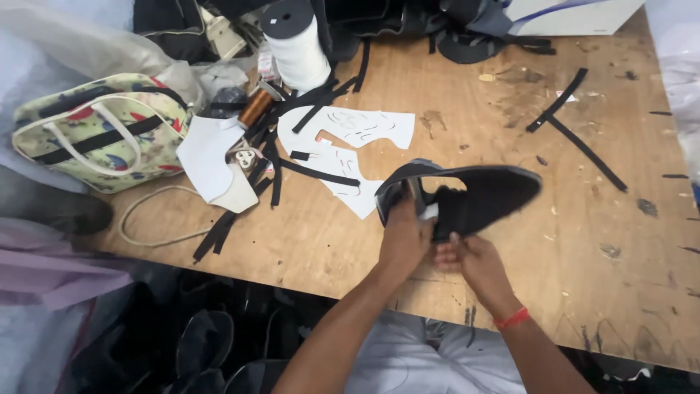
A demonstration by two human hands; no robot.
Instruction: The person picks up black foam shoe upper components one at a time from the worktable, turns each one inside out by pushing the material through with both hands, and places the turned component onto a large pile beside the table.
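Note:
Both my hands hold a black shoe upper (477, 193) just above the near edge of the wooden table (510, 131). My left hand (403, 237) grips its left end, thumb over the grey-lined opening. My right hand (470, 261), with a red band at the wrist, pinches the lower edge of the same piece from below. The upper's pointed toe end sticks out to the right, blurred.
White paper patterns (350, 128) and black strips (583, 146) lie on the table. A white thread spool (297, 44), a copper bobbin (255, 107) and a floral bag (102, 131) sit at the left. More black pieces are piled along the far edge.

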